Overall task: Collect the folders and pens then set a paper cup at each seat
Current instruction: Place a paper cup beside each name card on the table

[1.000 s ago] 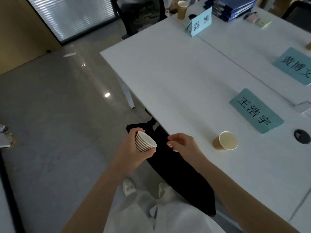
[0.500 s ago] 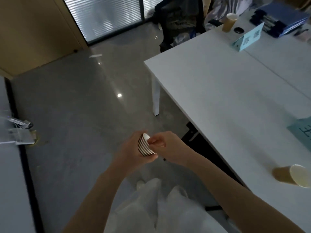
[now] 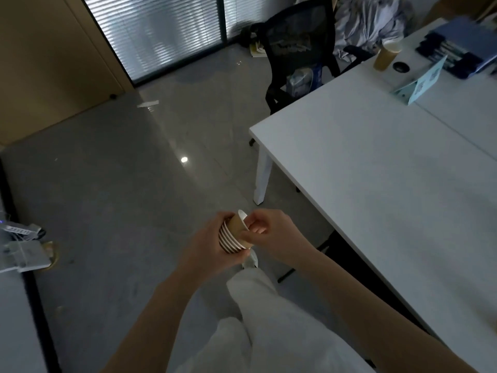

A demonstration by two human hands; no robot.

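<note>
Left hand [image 3: 212,247] wrapped around stack of paper cups [image 3: 233,235], long axis nearly horizontal, mouths pointing right; right hand [image 3: 269,232] pinching rim of top cup [image 3: 238,224].

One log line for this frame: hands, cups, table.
left hand: holds cup stack | right hand: pinching top cup | table: one cup at far end

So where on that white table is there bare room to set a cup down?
The white table is bare across its near corner and middle, up to the name card. The far end is crowded: a paper cup, the card and stacked folders. Both hands hold the cup stack.
</note>
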